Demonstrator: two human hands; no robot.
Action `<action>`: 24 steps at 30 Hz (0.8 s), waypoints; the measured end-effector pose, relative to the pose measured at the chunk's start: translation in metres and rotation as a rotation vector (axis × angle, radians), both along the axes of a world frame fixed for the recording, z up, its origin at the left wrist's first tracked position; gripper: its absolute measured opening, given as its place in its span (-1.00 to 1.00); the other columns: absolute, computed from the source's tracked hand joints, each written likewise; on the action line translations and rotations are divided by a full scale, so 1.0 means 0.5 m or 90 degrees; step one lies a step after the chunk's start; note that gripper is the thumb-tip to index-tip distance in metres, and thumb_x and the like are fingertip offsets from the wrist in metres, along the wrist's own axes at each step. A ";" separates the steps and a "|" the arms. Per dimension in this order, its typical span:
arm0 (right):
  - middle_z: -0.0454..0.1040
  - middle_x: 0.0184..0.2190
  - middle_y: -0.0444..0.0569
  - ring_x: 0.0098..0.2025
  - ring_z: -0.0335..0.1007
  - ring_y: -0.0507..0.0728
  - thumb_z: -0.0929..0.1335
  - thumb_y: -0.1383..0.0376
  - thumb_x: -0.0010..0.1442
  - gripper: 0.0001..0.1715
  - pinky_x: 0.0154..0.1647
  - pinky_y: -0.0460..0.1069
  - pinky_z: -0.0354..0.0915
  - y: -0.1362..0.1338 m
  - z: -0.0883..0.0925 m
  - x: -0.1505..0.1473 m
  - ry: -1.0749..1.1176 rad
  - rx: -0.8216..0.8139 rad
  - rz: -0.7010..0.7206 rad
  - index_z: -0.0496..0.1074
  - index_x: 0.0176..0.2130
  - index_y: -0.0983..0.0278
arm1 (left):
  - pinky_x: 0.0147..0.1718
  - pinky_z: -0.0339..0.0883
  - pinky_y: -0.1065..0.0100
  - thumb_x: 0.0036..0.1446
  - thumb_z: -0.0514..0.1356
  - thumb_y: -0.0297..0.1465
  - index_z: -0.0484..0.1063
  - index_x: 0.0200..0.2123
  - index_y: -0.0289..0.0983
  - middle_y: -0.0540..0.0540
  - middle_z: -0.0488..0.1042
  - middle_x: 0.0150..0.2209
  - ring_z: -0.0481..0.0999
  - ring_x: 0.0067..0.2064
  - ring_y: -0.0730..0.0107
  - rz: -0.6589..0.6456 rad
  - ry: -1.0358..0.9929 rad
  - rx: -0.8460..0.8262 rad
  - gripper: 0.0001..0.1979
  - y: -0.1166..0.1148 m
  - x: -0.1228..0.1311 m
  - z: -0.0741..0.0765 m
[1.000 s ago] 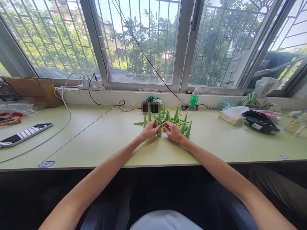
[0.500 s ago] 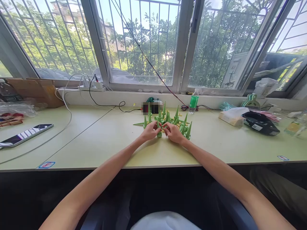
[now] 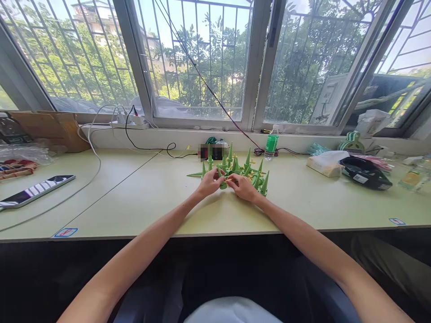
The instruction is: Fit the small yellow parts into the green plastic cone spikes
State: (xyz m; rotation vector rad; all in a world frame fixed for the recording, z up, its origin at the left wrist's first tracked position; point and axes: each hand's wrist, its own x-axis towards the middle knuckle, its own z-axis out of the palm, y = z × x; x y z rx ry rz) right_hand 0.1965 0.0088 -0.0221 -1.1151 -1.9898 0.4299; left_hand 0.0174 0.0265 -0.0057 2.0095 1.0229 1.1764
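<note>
My left hand [image 3: 210, 183] is closed around a green watering spike [image 3: 220, 172], a pointed cone with a wider base. The cone's tip points up and leans slightly left. At the base my right hand [image 3: 241, 185] has its thumb and fingertips pinched on a small yellowish part, perhaps the spike's valve; the fingers mostly hide it. Just behind and beside the hands stand several more green spikes [image 3: 248, 157] with small yellow pieces among them. One spike [image 3: 194, 174] lies flat on the left of the group.
A bottle with a green label [image 3: 272, 143] stands behind the spikes. To the right are a tissue box [image 3: 323, 165] and a black item [image 3: 365, 172]. On the left, a phone [image 3: 37, 190] lies beside a white cable [image 3: 96, 168]. The table's front edge [image 3: 215, 234] runs below my forearms.
The held spike has lifted a little and tilted from nearly upright. My right fingertips have moved slightly left, closer to its base.
</note>
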 end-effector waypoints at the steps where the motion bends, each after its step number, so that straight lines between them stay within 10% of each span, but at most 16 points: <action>1: 0.55 -0.38 -0.05 -0.46 0.32 0.03 0.29 0.19 0.31 -0.76 -0.31 -0.07 0.20 0.000 0.000 0.000 -0.004 0.005 0.002 0.45 -0.24 0.30 | -0.54 0.22 0.45 0.08 0.16 -0.31 0.34 -0.26 -0.28 0.04 0.41 -0.51 0.30 -0.55 0.54 -0.002 -0.001 0.000 -0.81 -0.001 0.000 0.000; 24: 0.11 -0.78 -0.24 -0.80 0.13 -0.01 0.17 -0.01 0.31 -0.44 -0.71 -0.08 0.02 0.001 0.002 -0.003 0.132 -0.189 0.068 0.13 -0.61 0.20 | -0.42 0.35 0.43 0.17 0.18 -0.24 0.37 -0.21 -0.27 0.00 0.38 -0.44 0.36 -0.43 0.48 -0.039 0.052 0.119 -0.78 -0.004 -0.002 -0.008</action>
